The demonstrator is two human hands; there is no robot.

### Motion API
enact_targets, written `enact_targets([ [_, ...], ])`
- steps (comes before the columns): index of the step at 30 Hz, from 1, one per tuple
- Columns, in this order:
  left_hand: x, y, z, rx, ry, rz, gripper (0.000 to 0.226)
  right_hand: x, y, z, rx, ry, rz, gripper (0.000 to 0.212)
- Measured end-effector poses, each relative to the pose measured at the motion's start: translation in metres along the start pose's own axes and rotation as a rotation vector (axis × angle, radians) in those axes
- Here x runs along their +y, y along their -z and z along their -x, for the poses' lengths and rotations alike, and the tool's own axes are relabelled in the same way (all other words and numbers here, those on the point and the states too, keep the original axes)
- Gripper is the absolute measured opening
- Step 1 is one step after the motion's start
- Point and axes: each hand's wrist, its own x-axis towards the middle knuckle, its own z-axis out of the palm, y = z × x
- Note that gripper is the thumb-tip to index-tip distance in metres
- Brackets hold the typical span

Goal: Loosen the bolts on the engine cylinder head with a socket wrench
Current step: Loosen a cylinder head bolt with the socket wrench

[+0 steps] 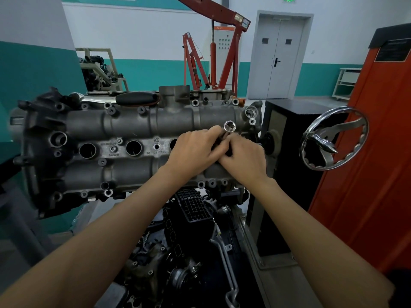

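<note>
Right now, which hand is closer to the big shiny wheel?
Right. The right hand is just left of the wheel; the left hand sits further left, beyond it.

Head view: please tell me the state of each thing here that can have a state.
Socket: off any bolt, open end facing the camera.
Left hand: curled, gripping the tool below the socket.
Right hand: curled on the same tool.
Cylinder head: mounted, top side facing the camera.
Double door: closed.
Handwheel: untouched.
</note>
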Motion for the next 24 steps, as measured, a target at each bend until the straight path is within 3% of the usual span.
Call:
enact_targets([
  [6,-0.0005,0.0004,-0.0013,-0.024,0.023,-0.016,0.048,-0.0006,0.0009,0.0020,0.041,0.028,-0.021,0.025],
  [13,0.0010,0.0003,-0.0018,-0.029,0.012,-0.033,0.034,0.0006,0.0013,0.0019,0.016,0.024,-0.043,0.015],
  [16,0.0020,-0.0005,-0.0019,-0.030,0.004,-0.048,0.041,0.0015,-0.0004,-0.0001,-0.031,-0.011,-0.022,0.020],
  [19,0.0005,0.0004,-0.0007,-0.002,0.018,-0.013,0.033,0.0020,-0.0006,-0.0004,-0.006,0.005,-0.003,0.022],
  [24,-0.0010,0.0003,-0.0006,-0.007,0.040,-0.001,0.050,0.0021,-0.0002,-0.0005,-0.009,0.011,0.034,0.029],
])
